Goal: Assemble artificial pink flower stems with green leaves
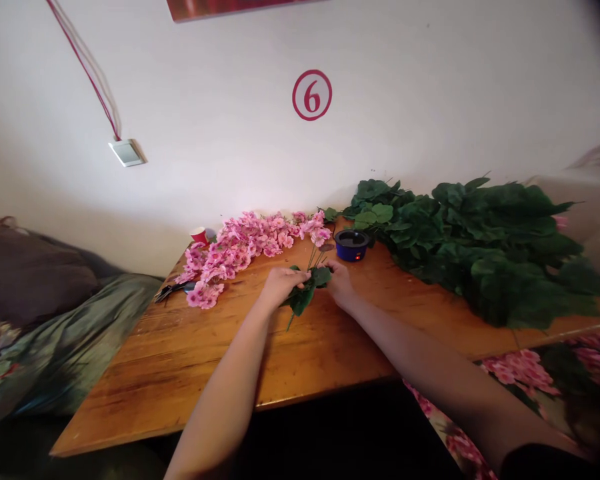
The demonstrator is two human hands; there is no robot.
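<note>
Over the middle of the table, my left hand is closed around an artificial flower stem with dark green leaves. Pink blossoms top the thin stems rising from it, and a stalk end points down toward me. My right hand is beside the leaves on the right, its fingers pinched at the stems or a leaf; exactly what lies between them is too small to tell. Just beyond the right hand stands a small blue pot with dark contents and a lit red switch.
Pink artificial flowers are heaped at the back left of the wooden table, near a red paper cup and dark-handled scissors. Green leaves are piled on the right. More pink flowers lie below the table's right edge.
</note>
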